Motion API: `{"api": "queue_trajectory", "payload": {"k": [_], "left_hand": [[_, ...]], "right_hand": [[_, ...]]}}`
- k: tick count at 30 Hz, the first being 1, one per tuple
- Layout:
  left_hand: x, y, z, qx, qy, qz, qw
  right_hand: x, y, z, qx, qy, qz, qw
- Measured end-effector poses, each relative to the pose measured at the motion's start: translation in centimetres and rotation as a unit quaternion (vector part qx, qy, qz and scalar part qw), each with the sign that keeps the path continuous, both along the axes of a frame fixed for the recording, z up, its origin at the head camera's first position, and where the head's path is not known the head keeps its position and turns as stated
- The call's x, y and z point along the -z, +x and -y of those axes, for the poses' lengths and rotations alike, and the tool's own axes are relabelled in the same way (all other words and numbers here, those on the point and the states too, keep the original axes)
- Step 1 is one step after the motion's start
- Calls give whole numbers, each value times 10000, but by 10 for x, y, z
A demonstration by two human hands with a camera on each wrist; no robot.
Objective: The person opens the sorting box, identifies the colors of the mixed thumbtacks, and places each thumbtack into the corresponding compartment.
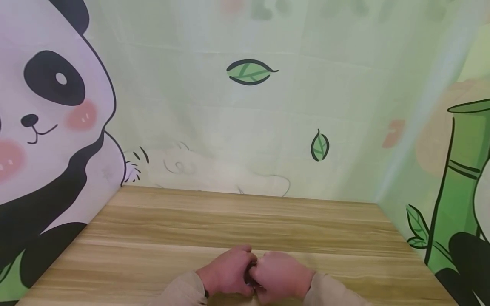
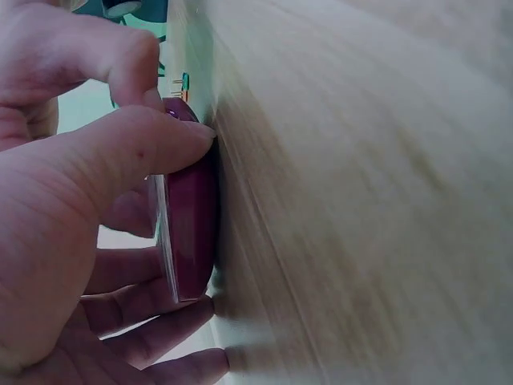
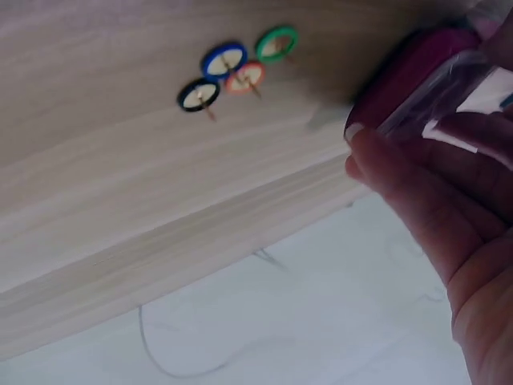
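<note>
Both hands are close together low in the head view, over the near part of the table, and grip one small dark purple case. My left hand (image 1: 229, 272) has its thumb against the edge of the case (image 2: 192, 233) in the left wrist view, other fingers round the far side. My right hand (image 1: 282, 274) holds an end of it, with a fingertip at the corner in the right wrist view. A clear cover (image 3: 421, 100) lies along one face of the case. Most of the case is hidden by the fingers in the head view.
Several small discs with coloured rims, including a blue one (image 3: 224, 61) and a green one (image 3: 277, 45), lie on the wooden table (image 1: 245, 225) with copper-coloured pins sticking out. A backdrop (image 1: 183, 102) with printed pandas, leaves and bamboo encloses the table's back and sides.
</note>
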State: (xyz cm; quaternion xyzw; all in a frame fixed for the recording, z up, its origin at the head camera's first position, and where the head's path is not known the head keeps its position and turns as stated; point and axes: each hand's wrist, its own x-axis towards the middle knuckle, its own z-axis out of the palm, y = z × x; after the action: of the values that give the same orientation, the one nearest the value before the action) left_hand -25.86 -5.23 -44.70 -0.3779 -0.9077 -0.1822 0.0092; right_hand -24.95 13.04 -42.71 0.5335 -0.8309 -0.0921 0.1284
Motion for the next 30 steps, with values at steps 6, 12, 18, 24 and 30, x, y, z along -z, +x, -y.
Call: {"api": "queue_trajectory", "payload": {"k": [6, 12, 18, 24, 30], "left_hand": [[0, -2, -1, -7, -79, 28, 10000], [1, -3, -2, -38, -290, -13, 9996], [0, -2, 0, -64, -355, 68, 9993], [-1, -3, 2, -126, -453, 131, 9988], [-2, -2, 2, -142, -419, 120, 9989]], "right_hand": [[-5, -6, -3, -110, -88, 204, 9997], [-8, -14, -8, -154, -368, 775, 9962], [-9, -21, -16, -222, -721, 1690, 9827], [-9, -25, -26, -167, -1072, 2143, 9707], [-4, -25, -35, -239, -1461, 1928, 9700]]}}
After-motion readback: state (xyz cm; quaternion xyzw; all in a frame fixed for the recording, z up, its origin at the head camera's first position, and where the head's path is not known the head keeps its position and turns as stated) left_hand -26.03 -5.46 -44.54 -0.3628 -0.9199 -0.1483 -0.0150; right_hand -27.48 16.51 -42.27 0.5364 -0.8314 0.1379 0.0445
